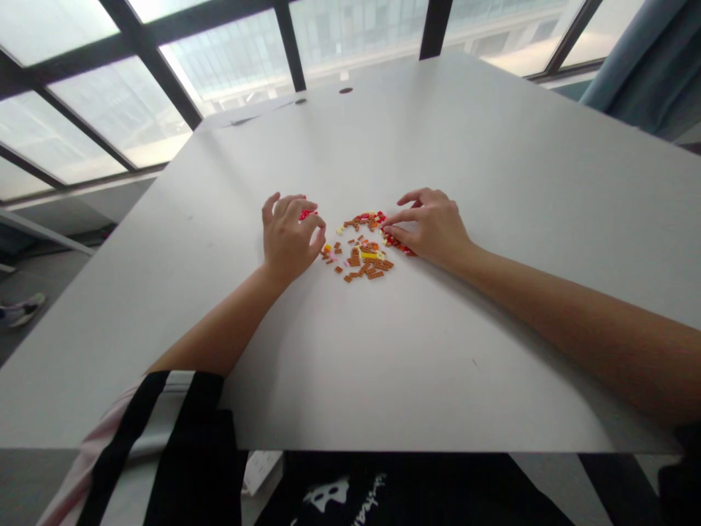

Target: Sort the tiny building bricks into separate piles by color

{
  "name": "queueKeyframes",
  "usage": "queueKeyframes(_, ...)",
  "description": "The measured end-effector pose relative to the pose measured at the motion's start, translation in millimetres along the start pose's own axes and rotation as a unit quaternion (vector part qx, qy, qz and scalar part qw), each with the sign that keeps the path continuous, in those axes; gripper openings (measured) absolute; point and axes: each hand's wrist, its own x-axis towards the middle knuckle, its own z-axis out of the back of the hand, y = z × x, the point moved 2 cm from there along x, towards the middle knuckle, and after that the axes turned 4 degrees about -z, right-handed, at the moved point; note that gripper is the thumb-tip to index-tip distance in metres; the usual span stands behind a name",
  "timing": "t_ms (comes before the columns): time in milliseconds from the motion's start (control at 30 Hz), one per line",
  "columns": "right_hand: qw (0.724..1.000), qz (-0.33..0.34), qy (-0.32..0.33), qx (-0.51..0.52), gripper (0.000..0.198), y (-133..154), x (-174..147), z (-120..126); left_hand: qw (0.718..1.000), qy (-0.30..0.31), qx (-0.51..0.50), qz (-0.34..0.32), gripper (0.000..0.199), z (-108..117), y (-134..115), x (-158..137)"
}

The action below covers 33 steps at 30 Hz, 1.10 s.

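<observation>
Small toy building bricks (pixel 375 274), mostly orange-brown, lie in a loose pile in the middle of the white table. A yellow brick (pixel 371 256) sits among them, with a few pink and cream pieces around. At the pile's right edge, my right hand (pixel 432 223) has its thumb and index finger brought together over red bricks (pixel 405 250); whatever lies between the fingertips is too small to make out. Left of the pile, my left hand (pixel 290 234) hovers with curled, spread fingers. Behind those fingers a small group of red bricks (pixel 307 214) is partly hidden.
The white table (pixel 350 351) extends away toward large windows (pixel 230 58) with dark frames. Two round holes (pixel 345 90) are cut near its far edge. A blue-grey curtain (pixel 651 66) hangs at the far right. A shoe (pixel 25 310) shows on the floor at left.
</observation>
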Motion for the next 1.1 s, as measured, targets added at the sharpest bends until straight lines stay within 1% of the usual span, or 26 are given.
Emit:
queueKeyframes(100,1.000,-0.014,0.005,0.012,0.012,0,0,1,1.000,-0.003,0.003,-0.005,0.006,0,0,0)
queueKeyframes(167,1.000,-0.018,-0.001,0.023,0.015,0,0,2,1.000,-0.001,0.005,-0.006,0.007,0,0,0)
queueKeyframes(233,0.999,-0.017,-0.007,0.031,0.020,0,0,2,1.000,0.002,0.005,-0.004,0.009,0,0,0)
queueKeyframes(300,0.999,-0.006,0.001,0.040,0.023,1,0,0,1.000,0.006,0.003,-0.002,0.010,0,0,0)
queueKeyframes(400,0.998,0.014,0.029,0.062,0.021,3,1,-1,1.000,0.011,0.002,-0.001,0.010,0,0,0)
queueKeyframes(533,0.996,0.016,0.045,0.080,0.019,4,1,-2,1.000,0.003,0.002,-0.004,0.010,0,0,0)
queueKeyframes(800,0.996,0.021,0.036,0.083,0.017,2,0,1,0.999,0.006,-0.034,0.014,0.010,2,-1,0)
queueKeyframes(967,0.995,0.010,0.038,0.088,0.016,6,-1,7,1.000,0.005,-0.024,0.016,0.010,2,-1,0)
queueKeyframes(1100,0.995,-0.005,0.052,0.087,0.016,8,-1,11,1.000,0.001,-0.011,0.007,0.010,1,-1,0)
